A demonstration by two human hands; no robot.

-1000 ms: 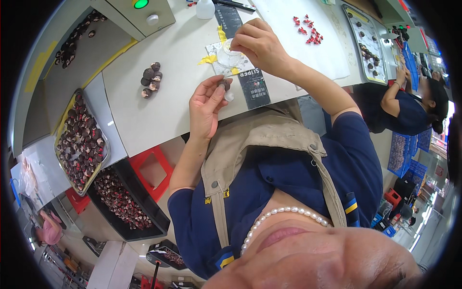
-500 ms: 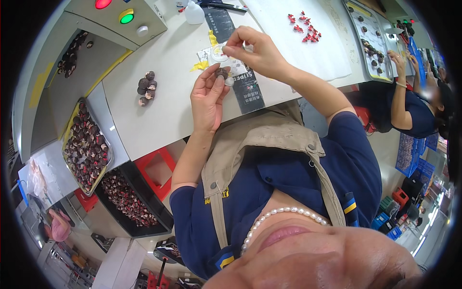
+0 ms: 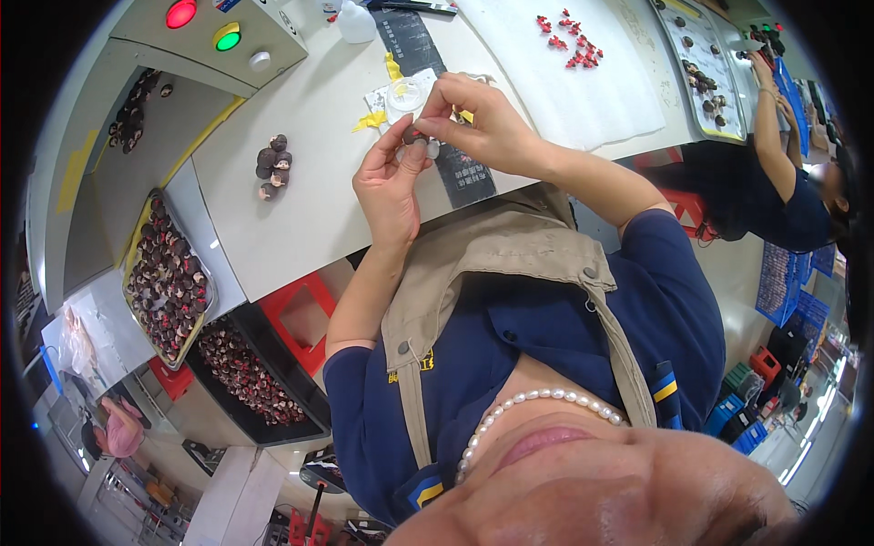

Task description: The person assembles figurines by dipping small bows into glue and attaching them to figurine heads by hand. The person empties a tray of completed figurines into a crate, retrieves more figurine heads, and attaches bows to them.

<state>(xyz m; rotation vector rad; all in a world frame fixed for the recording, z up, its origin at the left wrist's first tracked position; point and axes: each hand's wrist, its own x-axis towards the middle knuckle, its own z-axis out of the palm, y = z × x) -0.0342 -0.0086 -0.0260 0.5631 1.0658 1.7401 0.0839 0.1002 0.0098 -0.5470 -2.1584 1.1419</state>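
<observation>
Between the thumb and fingers of my left hand is a small dark-brown doll head. My right hand is closed in a pinch, its fingertips touching the top of that head. A tiny red piece shows at those fingertips, mostly hidden. Just beyond my hands stands a small round clear dish on a white pad, with yellow tape beside it. Several similar doll heads lie grouped on the table to the left. Small red bow-like pieces are scattered on a white sheet at right.
A machine with red and green lights stands at far left. Below it are a tray heaped with doll heads and a black crate holding more. A white bottle stands at the back. A co-worker reaches toward another tray at right.
My right hand has come down from above the dish to the doll head, bringing the tiny red piece against it. The left hand stays nearly in place. At right, the co-worker's arms have shifted.
</observation>
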